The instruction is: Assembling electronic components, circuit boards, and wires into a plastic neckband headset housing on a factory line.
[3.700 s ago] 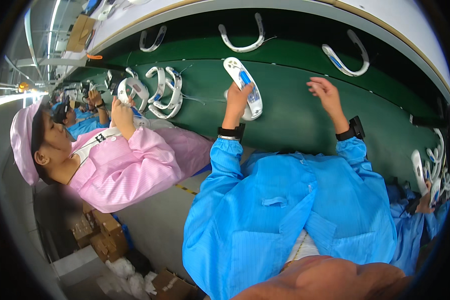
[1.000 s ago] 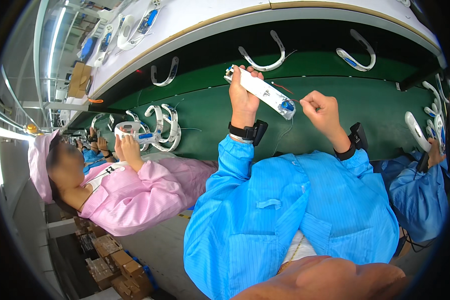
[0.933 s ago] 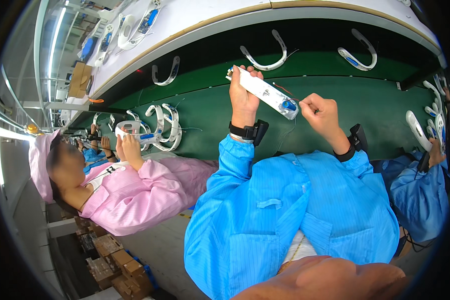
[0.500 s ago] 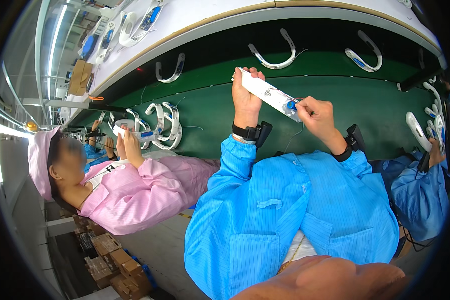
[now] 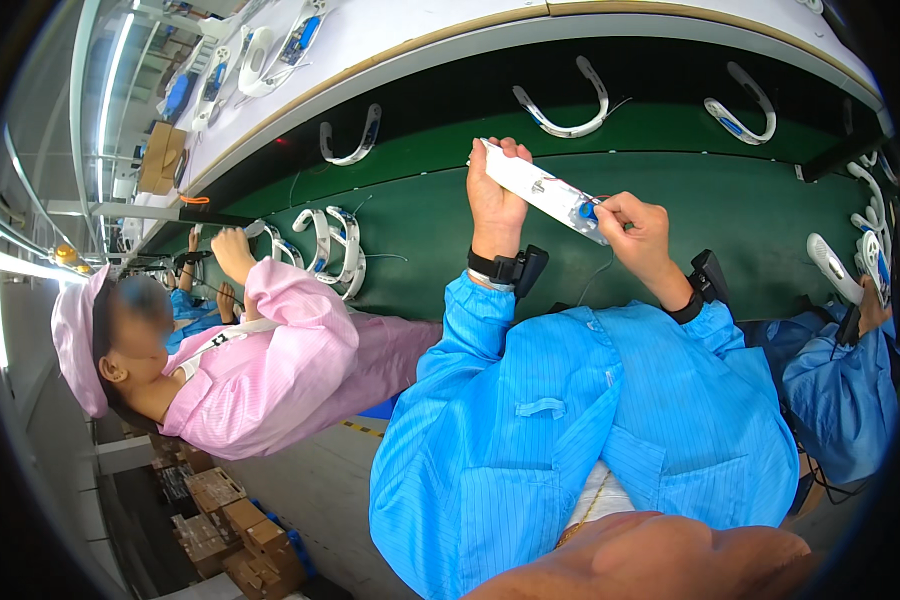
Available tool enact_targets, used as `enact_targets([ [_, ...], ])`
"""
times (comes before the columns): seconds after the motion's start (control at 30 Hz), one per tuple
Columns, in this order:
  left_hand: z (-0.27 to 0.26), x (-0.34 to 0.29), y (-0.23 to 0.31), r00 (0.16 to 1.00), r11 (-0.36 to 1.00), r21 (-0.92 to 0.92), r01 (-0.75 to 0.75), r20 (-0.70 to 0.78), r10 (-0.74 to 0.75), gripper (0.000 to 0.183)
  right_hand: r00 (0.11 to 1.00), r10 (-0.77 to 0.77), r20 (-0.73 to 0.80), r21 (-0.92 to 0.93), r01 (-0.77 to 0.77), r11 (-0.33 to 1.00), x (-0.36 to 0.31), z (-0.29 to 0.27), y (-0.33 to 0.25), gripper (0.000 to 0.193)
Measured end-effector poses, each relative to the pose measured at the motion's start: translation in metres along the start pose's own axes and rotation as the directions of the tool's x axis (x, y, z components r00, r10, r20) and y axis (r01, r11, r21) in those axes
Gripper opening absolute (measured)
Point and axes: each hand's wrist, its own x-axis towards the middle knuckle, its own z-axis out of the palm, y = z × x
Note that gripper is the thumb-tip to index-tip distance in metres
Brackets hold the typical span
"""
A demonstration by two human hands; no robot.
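Note:
My left hand (image 5: 497, 205) is closed round the far end of a white plastic housing (image 5: 538, 186), a long piece held at a slant above the green bench. At its near right end sit a clear part and a round blue component (image 5: 587, 211), with thin dark and red wires beside it. My right hand (image 5: 634, 228) is closed in a pinch right at that blue component. What its fingertips hold is too small to make out. Both wrists wear black straps with dark boxes.
U-shaped white housings (image 5: 570, 130) lie on the dark green strip beyond my hands. More curved housings (image 5: 350, 255) stand at left on the green bench (image 5: 420, 235). A co-worker in pink (image 5: 280, 350) sits at left; a blue sleeve (image 5: 840, 390) shows at right. A white shelf (image 5: 450, 28) runs above.
The U-shaped housings on the far strip have shifted right. The pink-sleeved co-worker's hand has moved up and left, and the white piece held there is out of sight. My hands have barely moved.

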Motion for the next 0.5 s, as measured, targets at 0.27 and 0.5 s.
enact_targets([
  [0.27, -0.008, 0.001, -0.003, 1.0, 1.0, 0.026, 0.009, 0.024, -0.01, 0.021, 1.0, 0.01, -0.016, 0.029, -0.009, 1.0, 0.001, -0.003, -0.003, 0.003],
  [0.5, 0.01, -0.032, -0.036, 0.999, 0.913, 0.406, -0.035, -0.002, 0.039, 0.015, 0.997, -0.015, -0.081, 0.062, 0.02, 0.998, 0.004, -0.003, 0.0, 0.003],
])
